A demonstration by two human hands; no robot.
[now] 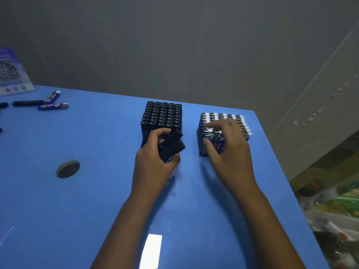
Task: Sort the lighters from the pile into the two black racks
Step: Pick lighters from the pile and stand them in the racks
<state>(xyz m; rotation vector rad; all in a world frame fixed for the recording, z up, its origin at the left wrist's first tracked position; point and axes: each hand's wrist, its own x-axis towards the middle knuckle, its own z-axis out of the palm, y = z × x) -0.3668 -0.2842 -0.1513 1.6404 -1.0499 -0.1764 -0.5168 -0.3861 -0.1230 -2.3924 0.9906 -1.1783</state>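
Two black racks stand side by side on the blue table [77,200]. The left rack [162,115] is packed with upright black lighters. The right rack [223,121] holds blue lighters with white and metal tops. My left hand [153,164] grips a bundle of black lighters [172,145], tilted, right in front of the left rack. My right hand [229,146] rests on the right rack, index finger on the lighter tops and thumb against the front row. A few loose lighters [53,105], blue and black, lie at the far left.
A round cable hole [68,169] sits in the table left of my left hand. A printed leaflet [11,74] leans at the far left corner. The table's right edge drops off to plastic bags [334,208] on the floor. A grey wall is behind.
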